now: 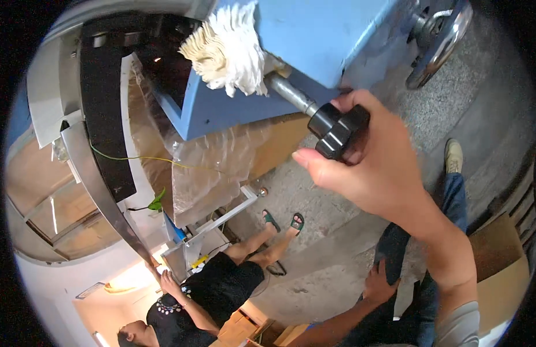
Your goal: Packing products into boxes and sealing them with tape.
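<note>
While right hand (389, 165) grips black knob (337, 132), left hand (382, 284) lies spread on leg (392, 246); blue panel (305, 34), plastic sheet (204, 179) near.

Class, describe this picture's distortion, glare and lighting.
Head view: the metal rail looks bowed inside the black fisheye rim; the chrome handwheel shows glints; the lower-left patch of light is washed out; the left hand looks darker than the right hand.

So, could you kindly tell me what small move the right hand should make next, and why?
Probably a slight turn of the black knob: the right hand has its thumb and fingers around the lobes, and the knob sits on the end of a metal rod. Which direction, I can't tell.
</note>
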`<state>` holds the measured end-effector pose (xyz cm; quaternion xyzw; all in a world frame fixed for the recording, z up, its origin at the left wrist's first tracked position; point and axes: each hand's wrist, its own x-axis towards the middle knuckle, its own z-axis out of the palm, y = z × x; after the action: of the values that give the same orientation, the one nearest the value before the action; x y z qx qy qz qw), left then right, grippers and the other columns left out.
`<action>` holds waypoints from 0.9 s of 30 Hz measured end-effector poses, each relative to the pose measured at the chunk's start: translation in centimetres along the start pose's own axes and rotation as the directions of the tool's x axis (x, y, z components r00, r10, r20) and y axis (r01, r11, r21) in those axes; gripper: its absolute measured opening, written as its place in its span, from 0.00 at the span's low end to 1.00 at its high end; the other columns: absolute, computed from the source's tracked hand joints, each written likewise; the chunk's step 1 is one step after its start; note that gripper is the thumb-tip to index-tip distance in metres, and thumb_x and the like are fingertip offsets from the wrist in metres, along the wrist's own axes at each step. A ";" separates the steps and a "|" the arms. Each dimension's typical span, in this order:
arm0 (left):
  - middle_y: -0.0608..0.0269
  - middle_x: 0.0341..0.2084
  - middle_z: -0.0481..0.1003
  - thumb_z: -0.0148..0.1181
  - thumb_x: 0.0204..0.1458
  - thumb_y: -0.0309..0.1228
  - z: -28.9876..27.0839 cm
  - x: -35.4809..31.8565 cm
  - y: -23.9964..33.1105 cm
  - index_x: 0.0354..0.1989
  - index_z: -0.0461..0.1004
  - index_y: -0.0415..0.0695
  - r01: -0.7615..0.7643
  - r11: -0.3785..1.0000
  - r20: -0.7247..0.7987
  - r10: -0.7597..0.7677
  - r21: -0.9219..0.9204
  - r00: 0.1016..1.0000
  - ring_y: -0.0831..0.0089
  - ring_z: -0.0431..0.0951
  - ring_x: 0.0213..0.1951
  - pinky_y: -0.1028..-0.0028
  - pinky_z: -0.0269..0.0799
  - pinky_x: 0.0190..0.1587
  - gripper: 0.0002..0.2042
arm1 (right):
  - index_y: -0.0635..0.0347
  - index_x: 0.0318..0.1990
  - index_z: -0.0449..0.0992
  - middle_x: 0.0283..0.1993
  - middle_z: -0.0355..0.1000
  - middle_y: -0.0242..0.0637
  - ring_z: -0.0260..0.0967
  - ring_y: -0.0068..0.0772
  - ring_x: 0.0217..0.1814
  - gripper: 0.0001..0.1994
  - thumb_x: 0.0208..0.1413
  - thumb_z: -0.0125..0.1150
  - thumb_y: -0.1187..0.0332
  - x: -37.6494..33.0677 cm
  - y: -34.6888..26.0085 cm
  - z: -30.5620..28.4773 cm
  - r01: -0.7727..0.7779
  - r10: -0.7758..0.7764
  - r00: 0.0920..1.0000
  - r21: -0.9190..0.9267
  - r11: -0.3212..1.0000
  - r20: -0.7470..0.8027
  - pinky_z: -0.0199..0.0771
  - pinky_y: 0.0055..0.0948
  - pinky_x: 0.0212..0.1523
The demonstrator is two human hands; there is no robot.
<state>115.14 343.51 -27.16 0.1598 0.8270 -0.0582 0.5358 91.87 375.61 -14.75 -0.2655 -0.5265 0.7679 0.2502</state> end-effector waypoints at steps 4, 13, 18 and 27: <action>0.30 0.63 0.55 0.62 0.48 0.53 -0.1 -0.3 0.1 0.71 0.44 0.39 -0.031 0.999 -0.022 0.031 -0.029 0.999 0.35 0.61 0.62 0.49 0.62 0.63 0.48 | 0.69 0.43 0.68 0.26 0.76 0.41 0.76 0.30 0.26 0.31 0.40 0.78 0.56 -0.2 -1.7 -0.5 -0.074 0.070 0.997 -0.165 0.983 -0.027 0.76 0.30 0.29; 0.31 0.48 0.73 0.57 0.50 0.60 2.6 1.0 -4.9 0.64 0.60 0.33 -0.137 0.989 0.049 0.139 -0.051 0.989 0.40 0.75 0.49 0.50 0.70 0.52 0.44 | 0.66 0.49 0.71 0.31 0.76 0.48 0.75 0.53 0.34 0.32 0.49 0.68 0.45 -9.6 0.3 -9.2 -0.050 0.163 0.975 -0.571 0.819 0.148 0.73 0.44 0.35; 0.35 0.40 0.77 0.56 0.52 0.56 -2.8 -2.5 -2.7 0.45 0.76 0.35 -0.212 0.977 0.097 0.212 -0.015 0.972 0.41 0.78 0.44 0.52 0.73 0.47 0.31 | 0.61 0.47 0.78 0.41 0.77 0.54 0.75 0.55 0.46 0.26 0.47 0.68 0.49 -20.8 5.1 -24.5 -0.419 0.471 0.872 -0.699 0.580 -0.132 0.75 0.42 0.46; 0.42 0.49 0.74 0.48 0.62 0.48 -3.5 -6.5 -0.7 0.55 0.73 0.45 -0.488 0.863 0.408 0.401 0.133 0.820 0.46 0.77 0.48 0.56 0.74 0.48 0.22 | 0.66 0.36 0.81 0.39 0.76 0.58 0.75 0.56 0.46 0.22 0.49 0.61 0.52 -31.6 7.8 -45.4 -0.709 0.561 0.645 -0.679 0.187 -0.519 0.75 0.46 0.46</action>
<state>114.28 342.51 -19.84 0.3971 0.6390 -0.0555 0.6565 144.65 382.82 -31.34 -0.6018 -0.6466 0.4168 -0.2145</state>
